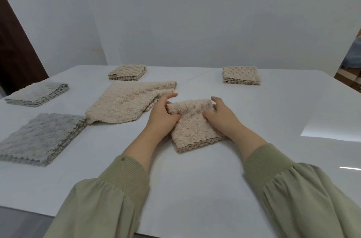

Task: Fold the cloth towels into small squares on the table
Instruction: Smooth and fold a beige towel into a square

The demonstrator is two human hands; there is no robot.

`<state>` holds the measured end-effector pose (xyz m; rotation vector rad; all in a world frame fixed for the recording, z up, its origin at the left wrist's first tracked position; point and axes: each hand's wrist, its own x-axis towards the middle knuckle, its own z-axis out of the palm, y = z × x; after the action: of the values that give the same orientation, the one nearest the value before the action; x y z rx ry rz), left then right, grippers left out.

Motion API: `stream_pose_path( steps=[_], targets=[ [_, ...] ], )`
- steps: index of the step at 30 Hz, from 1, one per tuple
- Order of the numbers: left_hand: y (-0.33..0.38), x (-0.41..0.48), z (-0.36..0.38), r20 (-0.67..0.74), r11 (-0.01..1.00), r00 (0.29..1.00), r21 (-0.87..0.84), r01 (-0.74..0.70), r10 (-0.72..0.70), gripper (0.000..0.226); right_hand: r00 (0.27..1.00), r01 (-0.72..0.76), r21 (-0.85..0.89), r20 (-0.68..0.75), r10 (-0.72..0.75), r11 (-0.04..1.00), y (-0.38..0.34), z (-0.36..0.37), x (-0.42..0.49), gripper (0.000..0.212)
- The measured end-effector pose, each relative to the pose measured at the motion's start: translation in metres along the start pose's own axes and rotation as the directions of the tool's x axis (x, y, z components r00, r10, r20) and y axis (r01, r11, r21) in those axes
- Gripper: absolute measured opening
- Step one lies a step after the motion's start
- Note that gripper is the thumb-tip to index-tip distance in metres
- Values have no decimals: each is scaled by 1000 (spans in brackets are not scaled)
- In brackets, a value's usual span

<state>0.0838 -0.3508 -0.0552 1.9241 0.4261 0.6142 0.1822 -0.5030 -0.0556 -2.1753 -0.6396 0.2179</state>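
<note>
Left hand [162, 115]: I pinch the beige towel [193, 130] to fold it;
Right hand [221, 117]: apparently gripping it too, so edges align

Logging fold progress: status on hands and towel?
Hands: left hand and right hand pinch towel at far edge, mid-fold. Unfolded towel lies close beside left hand, not blocking.
</note>
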Motion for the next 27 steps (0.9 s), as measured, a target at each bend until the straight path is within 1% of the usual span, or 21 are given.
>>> stream_pose_path(
  steps=[2,4,5,7,8,9,11,13,15,16,17,19,22,24,27],
  targets=[
    [4,0,3,-47,991,999,-137,0,-6,57,1000,-8,185,-6,9,983,1,-3,2,63],
    [6,2,4,-99,959,993,-280,31,-61,58,999,-16,327,-23,24,945,1,-5,7,63],
    [9,3,4,-109,926,989,-373,53,-100,59,999,-23,384,-19,33,923,3,-7,10,61],
    [13,8,11,-99,829,979,-551,97,-180,61,998,-61,487,33,52,871,6,-13,17,56],
    [15,11,16,-92,793,974,-599,111,-206,61,995,-91,536,72,62,840,8,-17,20,50],
    [18,13,23,-85,779,972,-614,123,-221,60,991,-126,583,111,75,802,11,-21,22,44],
    [22,16,40,-60,795,970,-586,158,-237,59,983,-180,657,148,109,732,19,-31,24,38],
    [26,19,56,43,805,965,-541,242,-260,62,985,-172,691,108,134,702,29,-40,26,33],
    [31,22,71,164,755,936,-556,348,-311,68,988,-131,700,36,148,702,41,-49,28,24],
    [33,24,77,196,729,923,-567,383,-332,68,988,-116,710,11,154,695,46,-54,30,20],
    [35,27,84,211,720,914,-565,403,-346,65,987,-105,724,-5,158,682,51,-60,31,19],
    [39,30,95,238,745,906,-515,424,-351,60,987,-86,732,-28,157,676,59,-68,33,20],
    [47,31,111,271,777,893,-443,447,-359,41,987,-48,723,-73,145,689,68,-78,35,17],
    [51,31,120,252,778,889,-431,457,-382,35,984,-19,706,-113,139,708,73,-85,37,11],
    [57,29,134,215,812,900,-389,435,-379,26,975,-2,653,-166,146,758,83,-98,37,11]
  ],
)
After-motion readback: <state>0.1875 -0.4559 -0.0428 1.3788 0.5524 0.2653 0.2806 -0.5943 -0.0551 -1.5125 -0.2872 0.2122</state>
